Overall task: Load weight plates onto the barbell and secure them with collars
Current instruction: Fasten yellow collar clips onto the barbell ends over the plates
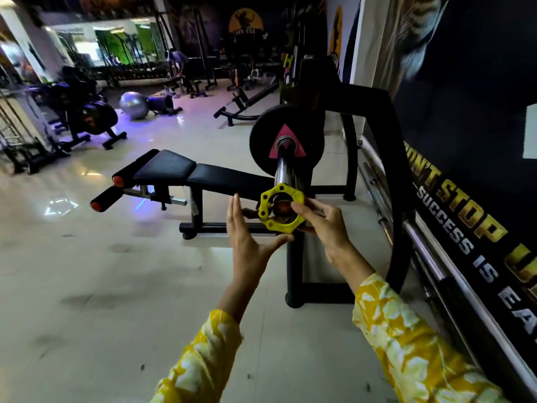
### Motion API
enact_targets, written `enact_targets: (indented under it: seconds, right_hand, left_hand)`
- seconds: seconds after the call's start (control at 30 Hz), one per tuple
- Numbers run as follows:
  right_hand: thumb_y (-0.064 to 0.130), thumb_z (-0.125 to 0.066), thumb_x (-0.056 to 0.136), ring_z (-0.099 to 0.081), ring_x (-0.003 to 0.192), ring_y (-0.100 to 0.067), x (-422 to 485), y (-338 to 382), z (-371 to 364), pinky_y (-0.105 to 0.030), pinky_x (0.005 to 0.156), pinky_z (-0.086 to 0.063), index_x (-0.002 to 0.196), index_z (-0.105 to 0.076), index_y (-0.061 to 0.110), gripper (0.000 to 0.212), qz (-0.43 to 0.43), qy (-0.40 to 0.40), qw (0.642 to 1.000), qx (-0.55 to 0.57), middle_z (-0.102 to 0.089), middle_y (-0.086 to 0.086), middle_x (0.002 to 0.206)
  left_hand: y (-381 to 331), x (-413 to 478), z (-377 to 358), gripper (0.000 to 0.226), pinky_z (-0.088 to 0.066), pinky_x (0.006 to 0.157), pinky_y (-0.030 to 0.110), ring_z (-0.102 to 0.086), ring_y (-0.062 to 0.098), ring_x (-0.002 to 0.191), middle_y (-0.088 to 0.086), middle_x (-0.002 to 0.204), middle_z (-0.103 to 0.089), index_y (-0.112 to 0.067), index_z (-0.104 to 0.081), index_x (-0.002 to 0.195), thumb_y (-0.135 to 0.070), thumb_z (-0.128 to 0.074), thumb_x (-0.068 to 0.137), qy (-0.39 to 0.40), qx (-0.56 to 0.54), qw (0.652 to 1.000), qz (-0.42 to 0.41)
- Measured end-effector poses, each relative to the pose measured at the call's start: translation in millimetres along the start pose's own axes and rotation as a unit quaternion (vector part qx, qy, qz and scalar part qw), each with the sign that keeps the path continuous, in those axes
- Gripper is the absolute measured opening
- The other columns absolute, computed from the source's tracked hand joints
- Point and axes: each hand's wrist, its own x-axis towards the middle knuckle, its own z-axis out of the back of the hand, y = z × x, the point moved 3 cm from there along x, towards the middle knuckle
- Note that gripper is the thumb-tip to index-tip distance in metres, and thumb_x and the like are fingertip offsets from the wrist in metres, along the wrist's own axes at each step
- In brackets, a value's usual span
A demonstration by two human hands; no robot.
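Observation:
A chrome barbell sleeve (281,167) points toward me from the black rack. One black weight plate (270,141) with a pink triangle sits far up the sleeve. A yellow collar (266,203) rings the very tip of the sleeve, well apart from the plate. My right hand (325,228) grips the collar's right side with curled fingers and thumb. My left hand (247,234) is beside the collar's left edge, fingers straight and upright, thumb reaching under its lower rim.
A black decline bench (186,173) with orange-tipped rollers stands to the left behind the sleeve. The black rack frame (389,158) rises on the right, next to spare bars (424,239) along the lettered wall. A grey exercise ball (133,105) lies further back.

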Motion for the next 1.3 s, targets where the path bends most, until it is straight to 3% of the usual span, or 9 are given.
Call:
enact_targets:
  seconds: [0.1, 0.2, 0.3, 0.43, 0.53, 0.7, 0.8, 1.07, 1.3]
  right_hand:
    - [0.019, -0.067, 0.081, -0.066, 0.095, -0.021, -2, -10, 0, -0.029, 0.078, -0.056, 0.111, -0.064, 0.009, 0.032, -0.009, -0.033, 0.999, 0.012, -0.066, -0.017, 0.108]
    - [0.014, -0.064, 0.083, -0.065, 0.096, -0.019, -5, -15, -1, -0.027, 0.077, -0.056, 0.112, -0.062, 0.012, 0.030, 0.000, -0.041, 0.999, 0.036, -0.063, -0.018, 0.113]
    - [0.004, -0.057, 0.086, -0.066, 0.087, -0.004, -8, -23, -4, -0.017, 0.074, -0.054, 0.122, -0.054, 0.008, 0.037, -0.001, -0.013, 0.997, 0.082, -0.062, -0.012, 0.113]
    - [0.007, -0.052, 0.090, -0.055, 0.117, -0.023, -1, -34, -7, -0.031, 0.092, -0.048, 0.134, -0.043, 0.007, 0.045, -0.037, -0.010, 0.994, 0.099, -0.051, -0.012, 0.134]
    - [0.017, -0.049, 0.093, -0.055, 0.115, -0.026, 13, -35, -4, -0.037, 0.091, -0.046, 0.133, -0.044, 0.011, 0.041, -0.071, -0.021, 0.990, 0.117, -0.055, -0.011, 0.129]
    - [0.030, -0.052, 0.091, -0.056, 0.104, -0.013, 39, -23, 3, -0.027, 0.079, -0.053, 0.135, -0.045, 0.021, 0.044, -0.001, -0.031, 1.000, 0.003, -0.059, 0.003, 0.115]
    - [0.027, -0.052, 0.092, -0.057, 0.106, -0.017, 54, -20, 2, -0.037, 0.081, -0.055, 0.132, -0.049, 0.016, 0.041, 0.029, -0.047, 0.998, -0.040, -0.060, -0.002, 0.113]
    - [0.042, -0.037, 0.096, -0.051, 0.120, -0.026, 134, -23, -2, -0.046, 0.096, -0.046, 0.131, -0.045, 0.014, 0.046, -0.110, -0.051, 0.992, -0.014, -0.052, -0.011, 0.132]
    - [0.054, -0.032, 0.092, -0.044, 0.127, -0.026, 212, -33, -6, -0.040, 0.091, -0.041, 0.136, -0.039, 0.018, 0.057, -0.133, -0.093, 0.987, -0.018, -0.044, -0.008, 0.141]
  left_hand:
    - [13, -24, -16, 0.100, -0.044, 0.099, 0.034, -0.050, 0.016, 0.122, 0.010, 0.149, -0.032, -0.027, -0.010, 0.147, -0.036, -0.071, 0.068, 0.006, -0.326, 0.926, 0.192]
    - [11, -24, -28, 0.049, -0.055, 0.083, 0.028, -0.064, 0.021, 0.106, 0.010, 0.121, -0.063, -0.021, -0.047, 0.130, -0.027, -0.058, 0.082, 0.020, -0.433, 0.876, 0.211]
    - [8, -18, -34, 0.030, -0.055, 0.080, 0.025, -0.063, 0.024, 0.107, 0.014, 0.117, -0.064, -0.011, -0.058, 0.120, -0.020, -0.052, 0.092, 0.010, -0.445, 0.868, 0.218]
    - [14, 0, -33, 0.031, -0.055, 0.070, 0.022, -0.066, 0.017, 0.097, 0.012, 0.111, -0.066, -0.011, -0.057, 0.123, -0.015, -0.052, 0.093, -0.030, -0.435, 0.867, 0.240]
    - [11, 20, -34, 0.026, -0.056, 0.067, 0.026, -0.068, 0.018, 0.088, 0.011, 0.104, -0.068, -0.014, -0.062, 0.117, -0.017, -0.055, 0.092, -0.026, -0.413, 0.876, 0.247]
    - [14, 51, -36, 0.021, -0.056, 0.059, 0.024, -0.071, 0.015, 0.080, 0.004, 0.093, -0.071, -0.013, -0.066, 0.107, -0.012, -0.064, 0.086, -0.046, -0.382, 0.889, 0.249]
    - [18, 68, -40, 0.024, -0.058, 0.060, 0.026, -0.071, 0.012, 0.078, 0.006, 0.092, -0.071, -0.009, -0.066, 0.109, -0.011, -0.066, 0.085, -0.049, -0.351, 0.900, 0.254]
    - [37, 150, -74, 0.031, -0.055, 0.058, 0.022, -0.064, 0.010, 0.065, 0.015, 0.093, -0.067, 0.003, -0.062, 0.115, -0.008, -0.064, 0.086, -0.026, -0.303, 0.919, 0.252]
    - [77, 226, -106, 0.028, -0.055, 0.085, 0.045, -0.068, 0.029, 0.088, 0.018, 0.095, -0.071, -0.003, -0.070, 0.102, -0.014, -0.076, 0.077, -0.032, -0.249, 0.936, 0.248]
